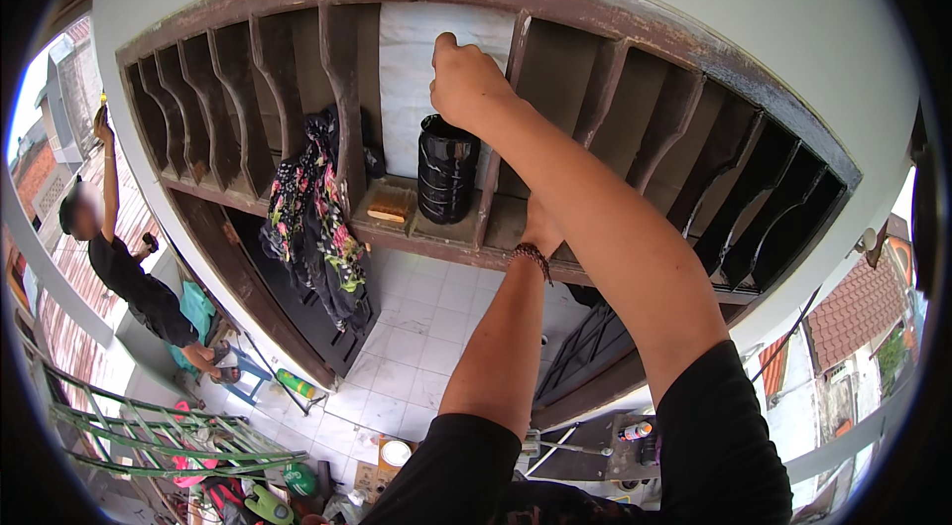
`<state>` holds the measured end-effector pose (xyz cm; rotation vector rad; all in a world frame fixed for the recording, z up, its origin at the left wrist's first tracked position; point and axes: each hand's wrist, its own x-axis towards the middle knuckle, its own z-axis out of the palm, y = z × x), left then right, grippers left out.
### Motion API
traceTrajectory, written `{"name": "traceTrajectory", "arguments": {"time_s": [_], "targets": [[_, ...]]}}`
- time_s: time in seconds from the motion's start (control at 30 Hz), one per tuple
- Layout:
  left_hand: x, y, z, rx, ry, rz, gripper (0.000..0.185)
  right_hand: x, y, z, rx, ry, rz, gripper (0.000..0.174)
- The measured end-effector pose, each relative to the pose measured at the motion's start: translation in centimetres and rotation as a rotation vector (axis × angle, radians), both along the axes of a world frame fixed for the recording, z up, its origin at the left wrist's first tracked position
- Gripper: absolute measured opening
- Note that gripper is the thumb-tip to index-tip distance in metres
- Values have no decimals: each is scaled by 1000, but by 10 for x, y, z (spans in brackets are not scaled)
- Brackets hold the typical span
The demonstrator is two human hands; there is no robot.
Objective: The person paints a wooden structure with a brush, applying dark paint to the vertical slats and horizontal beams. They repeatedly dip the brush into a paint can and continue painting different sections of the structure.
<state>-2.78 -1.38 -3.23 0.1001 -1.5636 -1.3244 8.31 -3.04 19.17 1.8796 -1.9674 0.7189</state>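
Note:
My right hand is curled just above a black cylindrical container, in front of a white sheet. Whether its fingers hold anything is hidden. The container is glossy, with paint-like smears on its rim, and stands on the sill of a brown wooden vent frame. Beside it on the left lies a wide flat paintbrush. My left hand, below a beaded bracelet, is at the sill right of the container; my right forearm hides part of it. A floral scarf hangs over the sill.
Curved slats divide the frame; those at far right are black. Far below is a tiled floor. At left, a person stands on a blue stool, one arm raised. Green metal bars and a spray can are lower down.

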Motion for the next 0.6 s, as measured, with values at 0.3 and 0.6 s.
{"name": "traceTrajectory", "arguments": {"time_s": [0.3, 0.6], "targets": [[-6, -1, -6, 17, -22, 24, 39, 3, 5, 5, 28, -6, 4, 31], [-6, -8, -12, -26, -85, 38, 40, 1, 1, 1, -53, -3, 23, 29]]}}
